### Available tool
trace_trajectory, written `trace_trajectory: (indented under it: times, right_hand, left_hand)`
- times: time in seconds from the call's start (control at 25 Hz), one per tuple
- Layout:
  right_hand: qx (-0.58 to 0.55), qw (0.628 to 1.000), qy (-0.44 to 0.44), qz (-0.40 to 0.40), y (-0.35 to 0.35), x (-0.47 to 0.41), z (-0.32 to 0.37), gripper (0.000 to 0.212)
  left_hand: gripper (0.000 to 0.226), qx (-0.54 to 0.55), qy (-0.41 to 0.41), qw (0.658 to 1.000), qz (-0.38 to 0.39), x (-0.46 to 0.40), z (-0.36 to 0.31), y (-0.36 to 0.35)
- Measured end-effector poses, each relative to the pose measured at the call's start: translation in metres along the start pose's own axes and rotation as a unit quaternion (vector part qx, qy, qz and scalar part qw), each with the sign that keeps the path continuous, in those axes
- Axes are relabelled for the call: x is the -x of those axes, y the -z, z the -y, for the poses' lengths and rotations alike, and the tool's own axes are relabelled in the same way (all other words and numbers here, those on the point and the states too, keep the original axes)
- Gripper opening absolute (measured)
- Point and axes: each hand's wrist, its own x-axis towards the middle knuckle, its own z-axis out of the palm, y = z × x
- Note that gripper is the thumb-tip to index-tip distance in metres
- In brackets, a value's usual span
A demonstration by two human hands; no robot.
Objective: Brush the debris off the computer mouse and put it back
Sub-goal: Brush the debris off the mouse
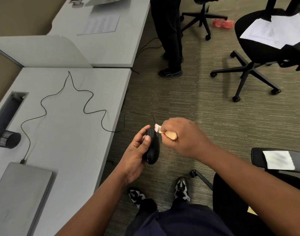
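**Mouse held off the tabletop edge, brush at its front**

Carpet [197, 103] fills the middle of the view, with a grey tabletop [69, 133] along its left side. A black office chair [258, 48] carrying loose papers [271, 29] stands at upper right, well apart from the hands, and a standing person's dark legs [171, 40] are near the far desk. A closed laptop [18, 198] lies on the tabletop at lower left; a thin black cable [67, 97] snakes across the surface from it and runs off the edge to the mouse. The left hand [137, 154] holds the black computer mouse [153, 149] above the carpet, fingers wrapped round its side. The right hand [181, 135] is closed on a wooden-handled brush [169, 135], its pale bristles touching the mouse's front end.
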Motion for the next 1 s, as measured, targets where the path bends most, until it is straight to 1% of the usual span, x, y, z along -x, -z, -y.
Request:
trace_trajectory:
  times: [0.08,0.16,0.24,0.28,0.36,0.4,0.48,0.6,0.68,0.76,0.8,0.92,1.0]
  right_hand:
    - [-0.04,0.999,-0.005,0.029,0.003,0.0,0.003,0.009]
    - [-0.103,0.993,-0.034,0.052,0.006,-0.001,0.004,0.007]
    - [-0.153,0.984,-0.069,0.05,0.009,-0.001,0.003,0.008]
    - [-0.161,0.983,-0.079,0.028,0.01,-0.002,0.003,0.008]
    - [-0.139,0.986,-0.083,-0.027,0.008,-0.004,0.004,0.008]
    - [-0.132,0.987,-0.087,-0.034,0.007,-0.004,0.005,0.009]
    - [-0.147,0.983,-0.107,-0.01,0.005,-0.003,0.007,0.01]
    - [-0.202,0.97,-0.134,0.028,0.009,0.0,0.006,0.009]
    - [-0.217,0.966,-0.141,0.005,0.011,0.0,0.007,0.01]
    - [-0.2,0.969,-0.145,-0.018,0.01,-0.001,0.009,0.011]
    - [-0.191,0.971,-0.145,-0.011,0.009,-0.002,0.01,0.011]
    - [-0.196,0.97,-0.14,0.045,0.012,0.0,0.011,0.009]
    - [-0.218,0.964,-0.147,0.033,0.014,0.0,0.011,0.009]
  left_hand:
    - [0.056,0.0,-0.005,1.0,0.0,0.0,0.001,0.002]
    - [0.053,-0.002,-0.011,1.0,-0.006,-0.001,0.001,0.003]
    - [0.053,-0.011,-0.014,1.0,-0.007,-0.002,0.001,0.004]
    - [0.054,-0.015,-0.015,1.0,-0.006,-0.002,0.001,0.004]
    - [0.056,-0.02,-0.019,1.0,-0.001,-0.002,0.002,0.004]
    - [0.056,-0.023,-0.023,0.999,0.003,-0.002,0.002,0.004]
    - [0.057,-0.027,-0.029,0.999,0.006,-0.001,0.003,0.003]
    - [0.058,-0.029,-0.03,0.999,-0.002,0.002,0.002,0.003]
    - [0.059,-0.031,-0.029,0.999,-0.001,0.003,0.002,0.003]
    - [0.058,-0.035,-0.034,0.999,0.003,0.004,0.002,0.001]
    - [0.058,-0.038,-0.036,0.999,0.003,0.004,0.002,0.0]
    - [0.06,-0.038,-0.038,0.999,-0.001,0.006,0.002,0.001]
    - [0.061,-0.035,-0.034,0.999,0.001,0.007,0.002,0.003]
